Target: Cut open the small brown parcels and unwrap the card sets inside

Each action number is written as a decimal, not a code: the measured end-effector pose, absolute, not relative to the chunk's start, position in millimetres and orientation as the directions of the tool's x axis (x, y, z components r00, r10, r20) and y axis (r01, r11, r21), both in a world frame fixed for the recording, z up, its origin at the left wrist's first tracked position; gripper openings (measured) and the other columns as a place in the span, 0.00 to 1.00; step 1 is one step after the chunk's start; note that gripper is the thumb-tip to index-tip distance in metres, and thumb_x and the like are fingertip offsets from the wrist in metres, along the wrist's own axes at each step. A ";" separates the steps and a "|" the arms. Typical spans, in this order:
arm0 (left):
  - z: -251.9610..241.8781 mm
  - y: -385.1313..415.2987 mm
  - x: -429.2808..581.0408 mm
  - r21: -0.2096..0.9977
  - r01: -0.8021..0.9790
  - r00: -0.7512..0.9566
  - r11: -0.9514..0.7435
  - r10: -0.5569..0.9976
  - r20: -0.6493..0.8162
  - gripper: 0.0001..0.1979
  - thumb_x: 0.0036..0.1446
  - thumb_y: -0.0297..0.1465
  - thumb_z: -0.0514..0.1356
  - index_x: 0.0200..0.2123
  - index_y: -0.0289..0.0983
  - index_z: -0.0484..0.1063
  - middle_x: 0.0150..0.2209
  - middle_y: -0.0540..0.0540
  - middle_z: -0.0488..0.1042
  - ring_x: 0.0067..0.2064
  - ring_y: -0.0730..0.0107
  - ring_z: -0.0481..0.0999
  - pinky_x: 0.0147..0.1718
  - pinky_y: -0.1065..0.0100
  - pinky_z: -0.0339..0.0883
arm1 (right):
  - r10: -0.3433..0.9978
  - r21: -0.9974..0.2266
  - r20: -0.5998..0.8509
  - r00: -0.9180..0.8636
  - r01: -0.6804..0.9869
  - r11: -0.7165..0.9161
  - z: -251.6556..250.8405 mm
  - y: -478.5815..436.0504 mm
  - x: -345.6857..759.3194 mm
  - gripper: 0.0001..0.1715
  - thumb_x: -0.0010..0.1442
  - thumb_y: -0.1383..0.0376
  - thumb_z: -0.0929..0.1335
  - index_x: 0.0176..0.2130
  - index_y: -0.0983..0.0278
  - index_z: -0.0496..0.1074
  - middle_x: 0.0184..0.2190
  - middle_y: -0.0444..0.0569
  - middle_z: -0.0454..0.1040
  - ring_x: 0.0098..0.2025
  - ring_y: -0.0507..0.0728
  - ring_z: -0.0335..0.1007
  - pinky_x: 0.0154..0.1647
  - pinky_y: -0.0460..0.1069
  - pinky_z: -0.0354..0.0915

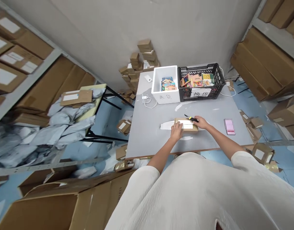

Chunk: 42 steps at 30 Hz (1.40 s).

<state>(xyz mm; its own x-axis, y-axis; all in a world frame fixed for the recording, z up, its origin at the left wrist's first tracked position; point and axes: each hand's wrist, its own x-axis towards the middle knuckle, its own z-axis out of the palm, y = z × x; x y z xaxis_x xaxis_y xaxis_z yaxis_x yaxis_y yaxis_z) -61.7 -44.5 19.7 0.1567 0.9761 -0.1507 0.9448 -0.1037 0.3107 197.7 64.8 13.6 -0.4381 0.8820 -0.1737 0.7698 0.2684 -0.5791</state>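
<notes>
A small brown cardboard box (190,127) with a white label along its top lies on the grey table, close to its front edge. My left hand (177,131) grips the left end of the box, fingers over its edge and top. In my right hand (201,122) is a yellow-and-black utility knife (193,119), its dark blade pointing left above the far edge of the box. My right fingers are closed round the handle. A white paper strip (166,125) sticks out left of the box on the tabletop.
A white foam box (166,98) and a black plastic crate (220,92), both containing books, stand along the table's back. A pink phone-like item (229,126) lies right, a white charger cable (150,106) left. Cartons (123,126) litter the floor; grey parcels (62,127) fill the left side.
</notes>
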 end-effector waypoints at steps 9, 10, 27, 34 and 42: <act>22.4 -27.7 -67.2 0.537 0.766 -0.199 0.355 0.924 -0.327 0.16 0.75 0.34 0.52 0.63 0.42 0.61 0.53 0.37 0.81 0.54 0.50 0.82 0.50 0.57 0.72 | 0.890 -0.670 -0.295 -0.348 0.739 0.067 7.8 38.2 191.7 0.21 0.69 0.52 0.69 0.55 0.60 0.75 0.51 0.55 0.83 0.52 0.65 0.77 0.52 0.54 0.70; 21.1 -26.7 -68.1 0.556 0.747 -0.206 0.364 0.922 -0.327 0.16 0.75 0.35 0.52 0.63 0.41 0.61 0.54 0.36 0.81 0.54 0.49 0.82 0.50 0.56 0.72 | 0.895 -0.708 -0.284 -0.345 0.705 0.046 6.9 30.5 191.2 0.20 0.69 0.52 0.69 0.54 0.59 0.74 0.51 0.54 0.83 0.51 0.64 0.77 0.52 0.54 0.70; 24.8 -12.6 -9.1 0.311 0.947 0.020 0.083 0.949 -0.313 0.52 0.59 0.42 0.67 0.80 0.41 0.46 0.75 0.29 0.57 0.76 0.36 0.56 0.72 0.44 0.49 | 0.924 -0.853 -0.336 -0.182 0.475 -0.216 10.2 16.0 208.5 0.16 0.68 0.52 0.70 0.49 0.59 0.70 0.48 0.50 0.81 0.45 0.58 0.79 0.51 0.53 0.72; 29.2 -11.0 -55.2 0.362 0.858 0.487 -0.364 0.798 -0.354 0.58 0.52 0.25 0.68 0.80 0.51 0.44 0.76 0.34 0.57 0.77 0.42 0.57 0.71 0.44 0.50 | 0.909 -0.820 -0.357 -0.213 0.538 -0.196 16.2 9.5 226.4 0.18 0.70 0.52 0.68 0.51 0.60 0.78 0.44 0.51 0.83 0.43 0.60 0.81 0.43 0.52 0.76; 25.5 -12.4 -35.6 0.378 0.911 0.295 -0.164 0.901 -0.319 0.41 0.60 0.36 0.70 0.72 0.43 0.57 0.68 0.31 0.66 0.70 0.37 0.65 0.68 0.44 0.56 | 0.848 -0.788 -0.462 -0.260 0.559 -0.258 37.7 12.2 246.8 0.14 0.73 0.54 0.68 0.50 0.61 0.72 0.42 0.52 0.84 0.31 0.54 0.80 0.28 0.45 0.72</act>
